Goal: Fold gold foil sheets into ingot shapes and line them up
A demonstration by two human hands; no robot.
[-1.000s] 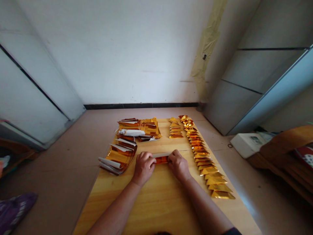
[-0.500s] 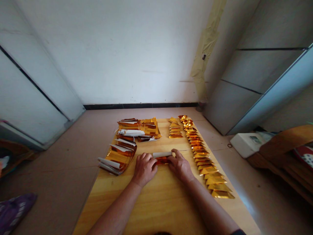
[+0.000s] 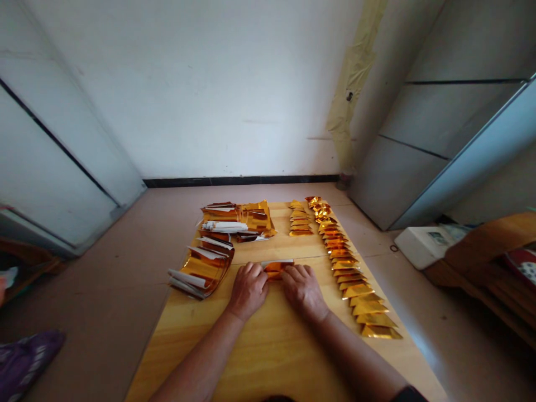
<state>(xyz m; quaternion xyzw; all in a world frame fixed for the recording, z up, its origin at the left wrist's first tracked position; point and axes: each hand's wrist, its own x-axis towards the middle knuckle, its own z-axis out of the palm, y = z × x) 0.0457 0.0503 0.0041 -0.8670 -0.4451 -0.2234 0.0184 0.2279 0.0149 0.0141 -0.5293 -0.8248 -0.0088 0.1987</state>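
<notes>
Left hand [image 3: 248, 291] and right hand [image 3: 304, 291] on a gold foil strip [image 3: 274, 270] atop a wooden table [image 3: 259, 357], folded foil triangles [image 3: 345, 268] nearby.

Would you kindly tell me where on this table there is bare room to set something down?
The widest bare wood of the table lies below, between the left hand and right hand. A narrow strip separates the foil-and-paper pile from the small stack of gold foil triangles. The long triangle row on the right is crowded.
</notes>
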